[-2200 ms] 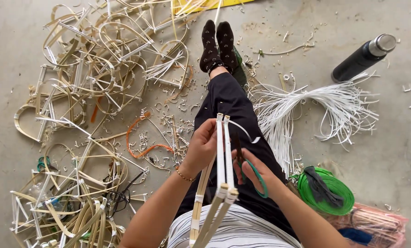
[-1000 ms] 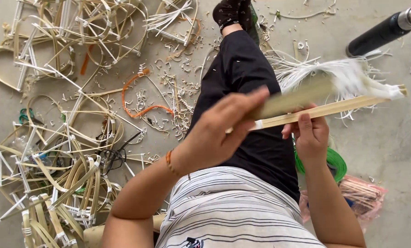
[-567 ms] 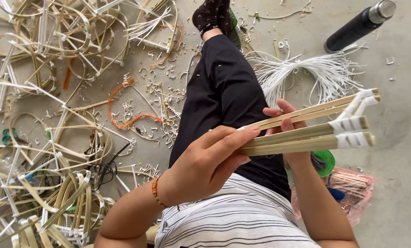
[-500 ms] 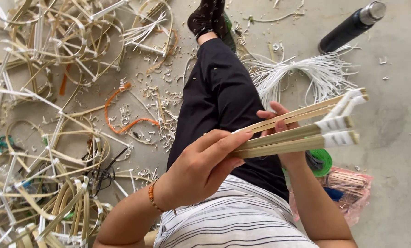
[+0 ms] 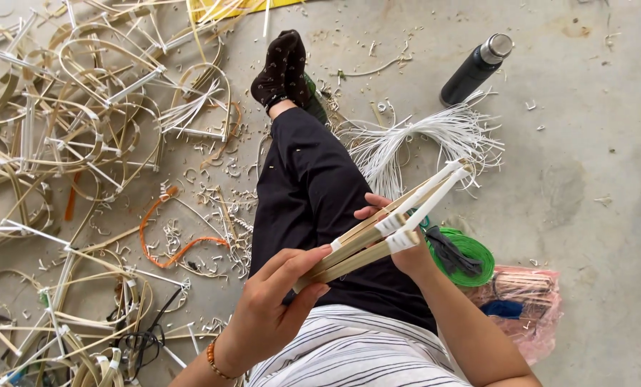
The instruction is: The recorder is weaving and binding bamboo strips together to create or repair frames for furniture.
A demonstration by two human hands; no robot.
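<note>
Since half a second ago the view has pulled back and up, so the sock-clad foot (image 5: 283, 66) and the whole black flask (image 5: 476, 69) show again, and the bundle of bamboo strips (image 5: 381, 231) has tilted a little steeper over the black trouser leg (image 5: 313, 201). Both hands hold that bundle — the left hand (image 5: 274, 304) is closed around its lower end, fingers laid along the strips, an orange bead bracelet (image 5: 217, 362) at the wrist; the right hand (image 5: 399, 240) grips from behind near the white tape bindings, mostly hidden by the strips. From there the bundle's free ends fan out up and to the right, toward the flask, each tip wrapped in white. Between the bundle's tips and the flask lies a loose sheaf of thin white strands (image 5: 421, 140) on the concrete floor (image 5: 593, 179). Just below the right hand sits a green round container (image 5: 467, 251) with a dark tool lying in it, and beyond that a pink plastic bag (image 5: 528, 308). On the far side of the leg from the bundle — a heap of bent bamboo frames (image 5: 77, 122), shavings, and an orange cord (image 5: 170, 236).
</note>
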